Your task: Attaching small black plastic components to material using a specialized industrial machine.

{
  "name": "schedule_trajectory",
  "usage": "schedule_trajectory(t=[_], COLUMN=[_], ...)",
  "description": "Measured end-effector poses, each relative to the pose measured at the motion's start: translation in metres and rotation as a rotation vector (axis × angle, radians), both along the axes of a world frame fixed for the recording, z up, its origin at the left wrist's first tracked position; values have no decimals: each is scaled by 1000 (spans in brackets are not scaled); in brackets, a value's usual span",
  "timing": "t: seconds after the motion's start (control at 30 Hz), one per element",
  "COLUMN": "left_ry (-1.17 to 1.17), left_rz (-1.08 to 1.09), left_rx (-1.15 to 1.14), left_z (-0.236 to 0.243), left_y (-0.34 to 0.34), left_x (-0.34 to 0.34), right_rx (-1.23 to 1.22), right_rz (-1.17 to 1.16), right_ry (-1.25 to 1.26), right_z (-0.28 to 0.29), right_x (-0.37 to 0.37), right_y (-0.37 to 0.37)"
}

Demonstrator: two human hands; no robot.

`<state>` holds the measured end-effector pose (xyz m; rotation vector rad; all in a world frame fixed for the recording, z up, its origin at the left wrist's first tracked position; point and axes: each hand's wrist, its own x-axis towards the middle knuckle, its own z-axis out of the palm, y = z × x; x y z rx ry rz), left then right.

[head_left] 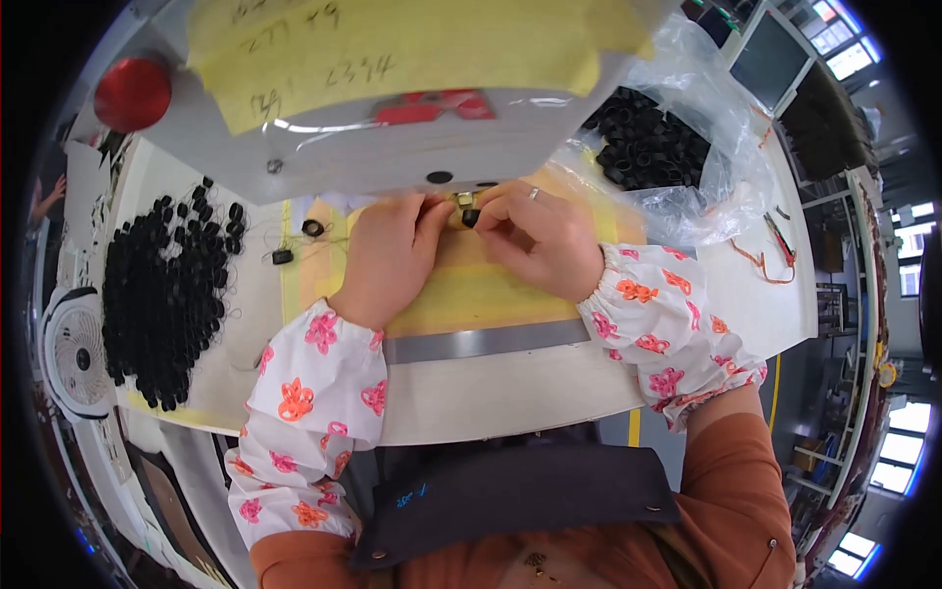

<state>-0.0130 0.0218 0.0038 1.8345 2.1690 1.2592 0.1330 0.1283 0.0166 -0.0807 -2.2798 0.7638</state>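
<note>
Yellow paper (422, 64), taped or wrapped on the white machine head (343, 167), hangs closest to my camera and covers much of my upper view. Below it, my right hand (549, 240) has its thumb and forefinger closed on a small black piece (471, 218), just under a brassy metal part (464, 199) by the machine's lower edge. My left hand (392, 250) has its thumb and forefinger drawn together beside that part; I cannot tell whether they grip anything.

I would pinch the piece by its edge, square it to the metal part before pressing, and leave the fingertips to the sides, since the machine head hides the contact from me. Both wrists would do best low and steady over the yellow work surface (471, 294).

Further left, a black loop (312, 228) lies near trailing threads, which could snag a sleeve, and beyond it spreads a threaded black heap (167, 304). To the right sits a clear plastic bag (741, 191) of black pieces, with red-handled snips (780, 240) beyond.
</note>
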Motion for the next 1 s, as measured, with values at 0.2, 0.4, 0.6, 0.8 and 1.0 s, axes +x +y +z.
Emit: schedule_trajectory(t=[0.2,0.4,0.6,0.8,1.0], left_ry=[-205,-287,-225,-197,-565], left_rz=[-133,-205,-90,-105,-164], left_rx=[-154,-181,-272,-249,-224], left_z=[12,8,11,16,12], left_y=[-9,-7,1,-5,-11], left_x=[11,11,13,16,14], right_rx=[-675,-695,-654,-758,-986], right_rz=[34,110,40,152,256], right_ry=[-268,-274,-294,-389,-221], right_z=[-12,-11,-5,-3,-12], right_x=[0,1,0,-4,3], right_y=[-1,4,5,2,-4])
